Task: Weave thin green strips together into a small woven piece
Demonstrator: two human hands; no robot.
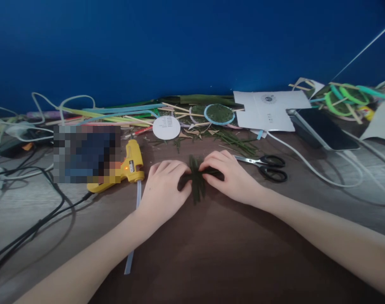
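Note:
Both hands work on a small bundle of dark green strips (pixel 197 181) at the middle of the dark table. Some strips run up and down, and others cross them sideways to form a rough cross. My left hand (pixel 167 181) pinches the left side between thumb and fingers. From the right, my right hand (pixel 229 175) has its fingertips closed on the other side. The ends inside each palm are partly hidden. A yellow glue gun (pixel 132 164) with a clear glue stick (pixel 129 257) lies left of my left hand. Black-handled scissors (pixel 268 164) rest beyond my right hand.
A pixelated dark patch (pixel 88 154) covers something beside the glue gun. Along the blue wall (pixel 180 46) lie green cuttings (pixel 239 141), a white round card (pixel 166 127), a light-blue ring (pixel 219 114) and white packaging (pixel 271 109). A phone (pixel 325 128) and white cable (pixel 309 166) lie right; black cables (pixel 62 207) run left.

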